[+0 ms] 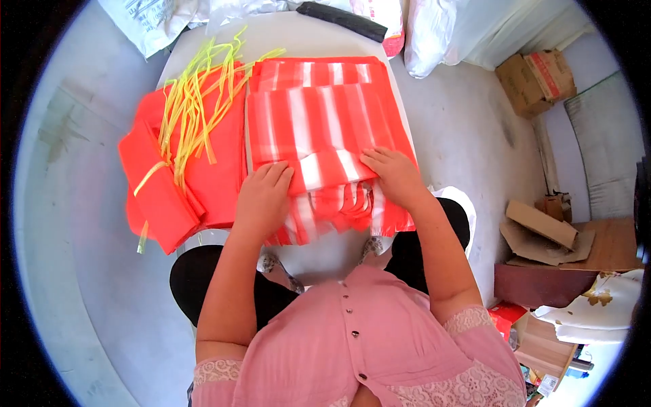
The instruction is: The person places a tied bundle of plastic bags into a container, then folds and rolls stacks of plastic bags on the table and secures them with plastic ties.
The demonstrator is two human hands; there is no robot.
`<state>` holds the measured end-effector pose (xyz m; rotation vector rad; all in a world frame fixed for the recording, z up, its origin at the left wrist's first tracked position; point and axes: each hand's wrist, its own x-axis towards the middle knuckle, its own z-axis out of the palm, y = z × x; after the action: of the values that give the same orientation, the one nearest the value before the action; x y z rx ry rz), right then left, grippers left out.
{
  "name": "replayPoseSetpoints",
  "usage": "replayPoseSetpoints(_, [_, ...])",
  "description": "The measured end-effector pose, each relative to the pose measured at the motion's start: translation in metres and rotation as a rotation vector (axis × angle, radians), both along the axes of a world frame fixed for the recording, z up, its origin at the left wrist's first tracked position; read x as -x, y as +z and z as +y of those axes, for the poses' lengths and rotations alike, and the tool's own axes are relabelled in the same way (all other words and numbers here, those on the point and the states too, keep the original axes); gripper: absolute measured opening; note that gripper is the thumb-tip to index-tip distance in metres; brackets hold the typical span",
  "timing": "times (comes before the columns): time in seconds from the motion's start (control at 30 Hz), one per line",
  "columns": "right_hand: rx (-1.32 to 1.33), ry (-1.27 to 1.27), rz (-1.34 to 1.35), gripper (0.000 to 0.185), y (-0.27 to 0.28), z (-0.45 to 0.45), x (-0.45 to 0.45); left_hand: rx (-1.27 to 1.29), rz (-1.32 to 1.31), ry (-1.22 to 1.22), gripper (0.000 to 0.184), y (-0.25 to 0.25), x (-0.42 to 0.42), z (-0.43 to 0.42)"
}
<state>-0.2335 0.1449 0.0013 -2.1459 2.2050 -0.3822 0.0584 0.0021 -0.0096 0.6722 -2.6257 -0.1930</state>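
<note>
A stack of red-and-white striped plastic bags (319, 122) lies on the table before me, its near part folded over. My left hand (263, 200) grips the left side of the folded edge, fingers on top and thumb out of sight. At the right end of the same fold, my right hand (399, 178) has its fingers bent over the plastic. Crumpled, layered bag ends (349, 207) show beneath the fold, between my forearms. To the left sit plain red folded sheets (220, 176) with a bundle of yellow ties (193, 112) on top.
A red roll (166, 210) bound with a yellow tie lies at the table's left edge. Along the far edge is a black wrapped bundle (342, 22), near white sacks (146, 24). Cardboard boxes (536, 81) stand on the floor at right, and opened cardboard (546, 234) lies nearer.
</note>
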Motion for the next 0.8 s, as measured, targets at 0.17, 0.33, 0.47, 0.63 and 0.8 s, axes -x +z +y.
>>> replayPoseSetpoints(0.17, [-0.087,-0.015,-0.004,0.045,0.012,0.005,0.003,-0.061,0.084,-0.017,0.040,0.005,-0.004,-0.007])
replayPoseSetpoints(0.33, [-0.307,-0.139,-0.314,0.026,0.065,0.026,0.011,-0.539,0.227,0.020,0.023,0.014,-0.019,-0.007])
replayPoseSetpoints(0.47, [-0.375,-0.263,-0.584,0.012,0.055,0.022,0.042,-0.989,0.342,0.218,0.018,0.008,-0.018,-0.013])
replayPoseSetpoints(0.63, [-0.279,-0.396,-0.789,0.015,0.034,0.000,0.048,-0.791,0.337,0.343,0.023,0.013,-0.005,-0.015])
replayPoseSetpoints(0.8, [-0.130,-0.448,-1.031,0.031,0.011,0.012,0.050,-0.680,0.305,0.359,0.024,0.013,0.001,-0.013])
